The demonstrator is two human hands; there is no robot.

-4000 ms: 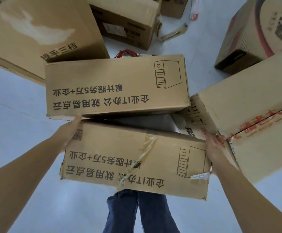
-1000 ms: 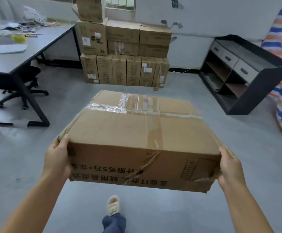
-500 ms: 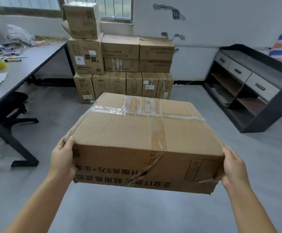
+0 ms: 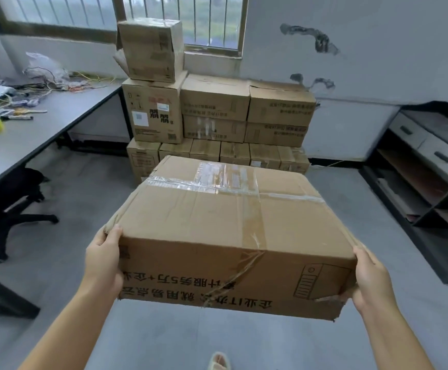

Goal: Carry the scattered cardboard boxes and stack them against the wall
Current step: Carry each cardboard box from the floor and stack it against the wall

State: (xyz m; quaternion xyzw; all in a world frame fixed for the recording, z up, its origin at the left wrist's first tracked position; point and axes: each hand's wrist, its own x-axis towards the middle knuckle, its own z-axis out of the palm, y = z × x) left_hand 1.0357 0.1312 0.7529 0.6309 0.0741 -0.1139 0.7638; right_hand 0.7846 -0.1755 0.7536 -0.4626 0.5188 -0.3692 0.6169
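Closer now than a moment ago, the stack of boxes (image 4: 217, 121) against the wall is filling the head view. Left hand (image 4: 102, 263) and right hand (image 4: 372, 279) are gripping the carried box (image 4: 231, 228) by its ends, held level; keeping it level should be easing placement on top.

Upside-down "企业IT办公 就用易点云", "5万+企业" on carried box (image 4: 217, 225).

Bare forearms without sleeves; one foot (image 4: 219, 362) wears perhaps a pale slipper.
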